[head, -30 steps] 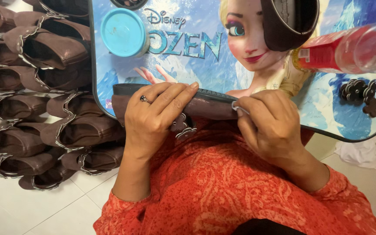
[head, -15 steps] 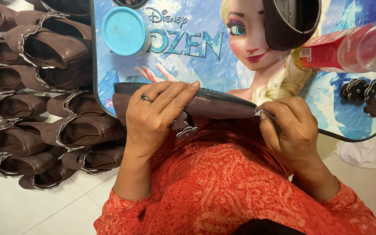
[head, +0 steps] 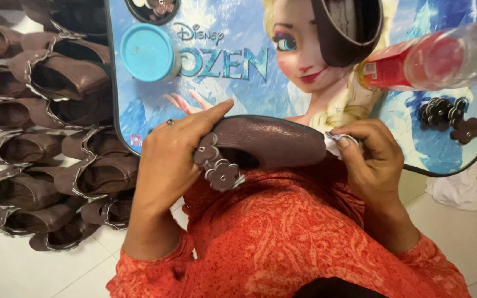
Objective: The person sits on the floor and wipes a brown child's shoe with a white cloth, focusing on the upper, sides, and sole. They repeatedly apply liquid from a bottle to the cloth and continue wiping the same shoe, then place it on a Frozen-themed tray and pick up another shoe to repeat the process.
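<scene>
Left hand (head: 169,160) clamps the brown shoe upper (head: 271,144) at its flower-trimmed end; right hand (head: 372,160) pinches a white cloth (head: 335,142) against the other end. Since a second ago the upper has rolled over, trim flowers (head: 216,163) now face up, so wiping shifts to a fresh side. Long axis runs left-right, held at the near edge of the blue lap board (head: 238,72), above the lap.

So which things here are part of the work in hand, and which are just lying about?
In hand: brown shoe upper, flower trims on it, left hand, right hand pinching a small white piece.

Lying about: blue lid, red bottle, stacked shoe uppers, loose flowers.
</scene>
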Available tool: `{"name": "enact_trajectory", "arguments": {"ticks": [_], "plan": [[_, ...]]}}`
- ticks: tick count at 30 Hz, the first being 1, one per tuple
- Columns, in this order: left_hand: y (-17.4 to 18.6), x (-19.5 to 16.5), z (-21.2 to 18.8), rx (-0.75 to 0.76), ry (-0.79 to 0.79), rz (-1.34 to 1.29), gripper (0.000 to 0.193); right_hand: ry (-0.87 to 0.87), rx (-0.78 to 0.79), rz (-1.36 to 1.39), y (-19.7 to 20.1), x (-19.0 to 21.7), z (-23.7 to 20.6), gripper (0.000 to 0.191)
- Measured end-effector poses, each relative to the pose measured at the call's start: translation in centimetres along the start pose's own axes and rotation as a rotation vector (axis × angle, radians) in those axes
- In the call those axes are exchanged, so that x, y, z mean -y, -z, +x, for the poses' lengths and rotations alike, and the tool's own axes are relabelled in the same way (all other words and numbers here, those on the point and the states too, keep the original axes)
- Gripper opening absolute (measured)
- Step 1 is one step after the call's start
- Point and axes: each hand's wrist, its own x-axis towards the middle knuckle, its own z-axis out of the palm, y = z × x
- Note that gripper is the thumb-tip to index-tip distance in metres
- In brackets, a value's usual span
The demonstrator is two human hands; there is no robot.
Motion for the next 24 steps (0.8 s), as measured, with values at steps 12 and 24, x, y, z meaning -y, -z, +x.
{"name": "enact_trajectory", "arguments": {"ticks": [12,24], "plan": [[1.3,-1.5,0.6,0.12,0.278,-0.652,0.05,0.259,-0.046,0.753,0.2,5.0,1.9,0.011],[-0.5,-2.2,0.1,0.112,0.305,-0.702,0.056,0.02,-0.081,0.797,-0.2,4.8,3.0,0.012]]}}
